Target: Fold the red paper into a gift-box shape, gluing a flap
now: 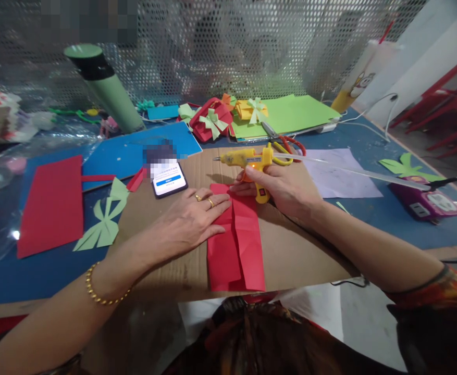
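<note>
A folded sheet of red paper (pixel 228 255) lies on the brown cardboard (pixel 302 255) in front of me, its two flaps meeting along a lengthwise seam. My left hand (pixel 200 213) rests flat on the paper's upper left part, fingers stretched out. In my right hand (pixel 279 187) is a yellow hot glue gun (pixel 247 159), its nozzle pointing left and a small orange light glowing. A long clear glue stick (pixel 349 172) sticks out of its back. Some fingers of my right hand reach under the gun to the paper's top edge.
A phone (pixel 169 179) lies left of the paper. Scissors (pixel 281 146), green paper (pixel 291 112) and red and yellow paper pieces with bows (pixel 212 120) are behind. A green bottle (pixel 107 94) stands at back left, a purple power strip (pixel 427 200) at right.
</note>
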Motion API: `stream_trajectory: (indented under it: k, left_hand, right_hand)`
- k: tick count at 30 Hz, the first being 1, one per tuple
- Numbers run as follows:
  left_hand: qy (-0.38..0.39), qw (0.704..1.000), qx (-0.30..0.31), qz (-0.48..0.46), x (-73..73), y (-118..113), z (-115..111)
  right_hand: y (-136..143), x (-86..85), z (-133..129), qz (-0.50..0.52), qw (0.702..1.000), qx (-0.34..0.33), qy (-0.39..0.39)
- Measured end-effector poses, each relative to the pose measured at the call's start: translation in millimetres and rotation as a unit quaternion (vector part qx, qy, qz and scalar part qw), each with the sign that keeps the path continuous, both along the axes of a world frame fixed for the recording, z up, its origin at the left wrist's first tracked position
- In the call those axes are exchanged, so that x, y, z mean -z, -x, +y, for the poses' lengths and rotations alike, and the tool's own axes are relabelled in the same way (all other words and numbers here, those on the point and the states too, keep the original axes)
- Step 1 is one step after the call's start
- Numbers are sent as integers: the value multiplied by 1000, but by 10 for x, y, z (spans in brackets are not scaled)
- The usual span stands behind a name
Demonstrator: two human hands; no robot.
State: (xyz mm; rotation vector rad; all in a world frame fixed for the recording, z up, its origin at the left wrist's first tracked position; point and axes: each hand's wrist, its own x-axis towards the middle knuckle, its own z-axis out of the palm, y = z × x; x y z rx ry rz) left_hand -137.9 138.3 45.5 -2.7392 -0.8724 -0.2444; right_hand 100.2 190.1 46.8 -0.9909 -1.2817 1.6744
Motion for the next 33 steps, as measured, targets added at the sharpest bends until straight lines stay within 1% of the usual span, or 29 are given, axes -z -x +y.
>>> stream_trajectory:
  k: [2,5,8,12,18,20,24,26,30,33]
  left_hand:
    - [9,1000,-5,5,-2,0,-3]
    - [13,1000,-16,23,-7,-10,-12]
    - [12,999,-25,46,-9,-29,-20]
    - [10,998,-27,55,-17,-50,-26]
    - [16,998,-28,54,-33,-58,-39]
    - [23,998,-32,52,-32,-58,-42]
    - [23,998,-29,56,-18,-53,-38]
    - [11,998,-25,56,-7,-48,-34]
    - [-7,998,-16,52,9,-37,-23]
    - [-3,999,-17,48,13,-35,-18]
  right_hand:
    - [-7,10,4,-21,1000,-1,13]
    - [-11,-4,0,-24,1000,-2,20]
    - [-10,-29,1,-25,999,-12,17]
    - [-18,-41,13,-42,999,-29,11]
    - [-35,2,41,-47,998,-46,-7]
    - [-57,11,66,-36,999,-30,-15]
    - [-112,-13,123,3,995,48,-86]
    - [-115,-27,131,15,994,58,-96]
    - [-55,-17,81,7,999,5,-54]
    - [-9,16,27,-12,1000,-3,-27]
